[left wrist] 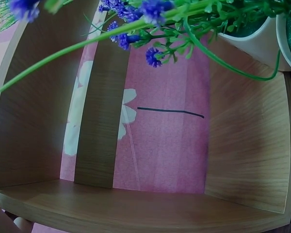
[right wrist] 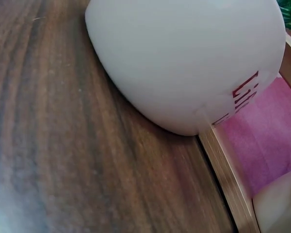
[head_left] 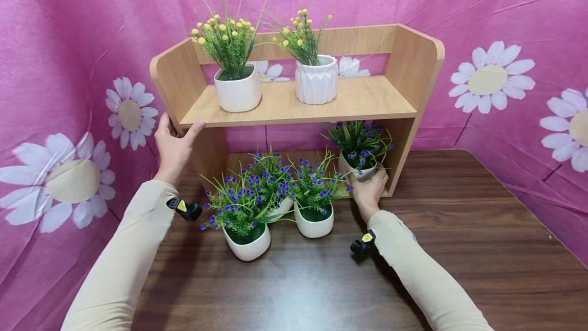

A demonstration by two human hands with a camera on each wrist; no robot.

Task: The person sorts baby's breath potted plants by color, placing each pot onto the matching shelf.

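Note:
At the left side of the wooden shelf [head_left: 298, 111], my left hand [head_left: 174, 147] grips the side panel, with the thumb on its front edge and the fingers behind it. In the left wrist view only a bit of that hand shows at the lower left corner. My right hand [head_left: 371, 188] holds a potted plant [head_left: 363, 149] with purple-blue flowers by its white pot, at the right end of the lower compartment. That pot [right wrist: 281, 206] is partly seen at the right wrist view's edge. The plant sits slightly tilted, and the hand hides part of its pot.
Three more purple-flowered plants in white pots, including one front left [head_left: 248, 244] and one in the middle [head_left: 314, 223], stand in front of the shelf. On its top board are two yellow-flowered plants, in a smooth pot [head_left: 238, 91] and a ribbed vase [head_left: 316, 83].

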